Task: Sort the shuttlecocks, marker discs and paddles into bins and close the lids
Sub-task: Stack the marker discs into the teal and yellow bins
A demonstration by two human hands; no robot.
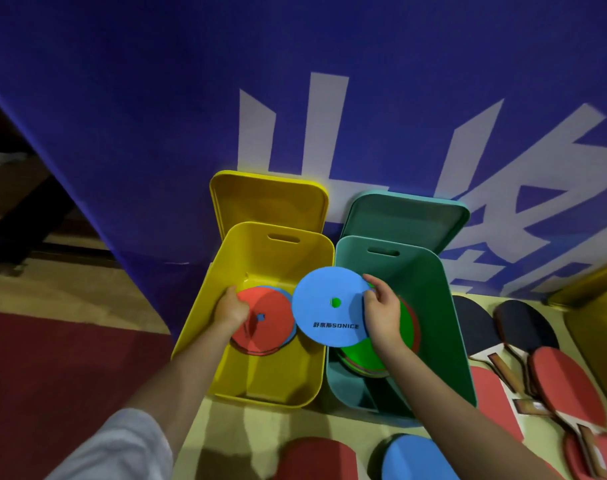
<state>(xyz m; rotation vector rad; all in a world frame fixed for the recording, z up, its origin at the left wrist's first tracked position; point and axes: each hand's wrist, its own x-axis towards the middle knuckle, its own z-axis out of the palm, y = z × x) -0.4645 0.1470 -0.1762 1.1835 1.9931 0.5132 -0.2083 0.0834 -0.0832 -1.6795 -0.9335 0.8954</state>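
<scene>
Your way into the open yellow plastic bin point(260, 386): near half bare, far half under stacked flat discs point(267, 323).

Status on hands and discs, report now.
Left hand on red disc in yellow bin. Right hand pinching blue disc between bins. Both lids open. Nothing blocking.

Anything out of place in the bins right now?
Yes: marker discs sit in both bins, red disc in the yellow bin, green disc in the green bin, so one kind is split across two.
</scene>
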